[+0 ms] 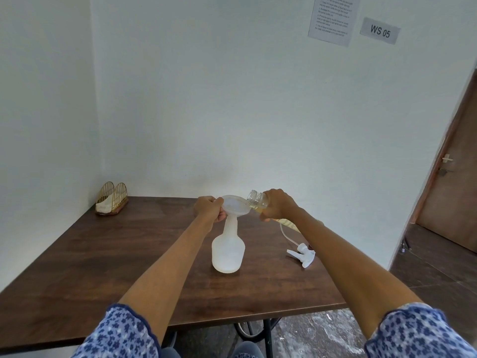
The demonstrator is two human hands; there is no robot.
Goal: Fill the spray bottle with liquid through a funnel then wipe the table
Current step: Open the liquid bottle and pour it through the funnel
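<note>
- At about 10 o'clock on the dark wooden table (pixel 129 267), near the corner of the white walls, stands a gold wire napkin holder (pixel 112 198) with white tissue lying in it.
- The left hand (pixel 209 211), just left of the table's middle, has its fingers curled, thumb and fingers pinching the left rim of the funnel (pixel 236 205).
- The funnel is translucent white; its stem sits in the neck of the spray bottle (pixel 228 250), with the wide mouth facing up and tilted slightly.
- The spray bottle is upright at the table's centre, frosted white, with a long narrow neck and a rounded body; its top is off.
- At the funnel's 3 o'clock edge, a clear bottle (pixel 258 201) lies tipped nearly on its side, its open threaded mouth over the funnel's rim; yellowish liquid shows inside, pooled toward the low side.
- The right hand (pixel 277 204) grips the clear bottle's body, fingers wrapped round it from above, thumb beneath.
- At about 4 o'clock from the spray bottle, well apart from it, the white spray head (pixel 303 255) lies on the table, its thin tube running away toward the right forearm.
- Both forearms are bare, with blue flowered sleeves at the lower edge.
- At 1 o'clock on the wall hang a printed sheet (pixel 334 18) and a sign (pixel 380 31) reading "WS 05".
- A brown door (pixel 454 177) stands at 3 o'clock.
</note>
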